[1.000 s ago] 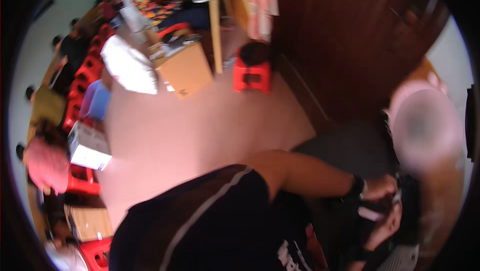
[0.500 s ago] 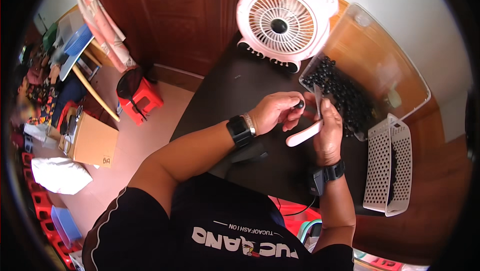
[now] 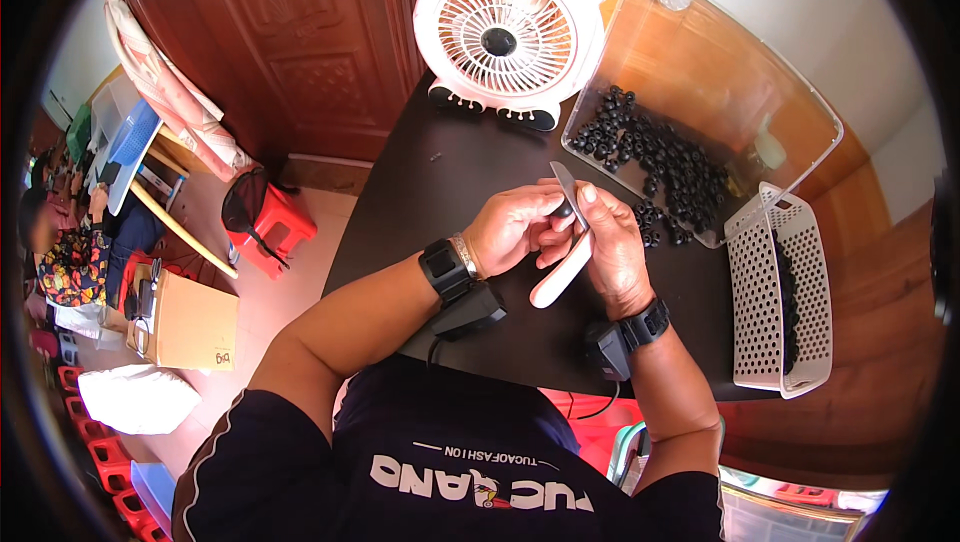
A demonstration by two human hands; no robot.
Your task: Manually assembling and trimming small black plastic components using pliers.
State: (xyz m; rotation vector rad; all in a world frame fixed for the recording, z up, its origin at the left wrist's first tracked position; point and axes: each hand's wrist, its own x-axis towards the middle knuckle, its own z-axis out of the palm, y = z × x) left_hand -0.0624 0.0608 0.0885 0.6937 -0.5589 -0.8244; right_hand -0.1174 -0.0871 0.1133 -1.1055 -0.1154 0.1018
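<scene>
Above the dark table my left hand (image 3: pixel 503 232) pinches a small round black piece (image 3: pixel 562 209) between thumb and fingers. My right hand (image 3: pixel 615 257) is closed around a small knife with a pale pink handle (image 3: pixel 560 279), its handle end slanting down to the left. The blade (image 3: pixel 566 182) points away from me and lies right against the black piece or just beside it; I cannot tell which. Beyond my hands, many similar black pieces (image 3: pixel 665 157) lie in a clear plastic bin (image 3: pixel 795 97), and some sit by its near edge.
A pink fan (image 3: pixel 500 47) stands at the table's far side. To the right is a white perforated basket (image 3: pixel 780 302) with dark pieces inside. Wrist devices (image 3: pixel 468 310) hang from both wrists. Left of the table stand a red stool (image 3: pixel 275 227), a cardboard box (image 3: pixel 190 322) and a seated person (image 3: pixel 75 262).
My hands have drawn closer together, bringing the knife blade up to the black piece. The whole view has shifted, so the fan and bin appear farther left.
</scene>
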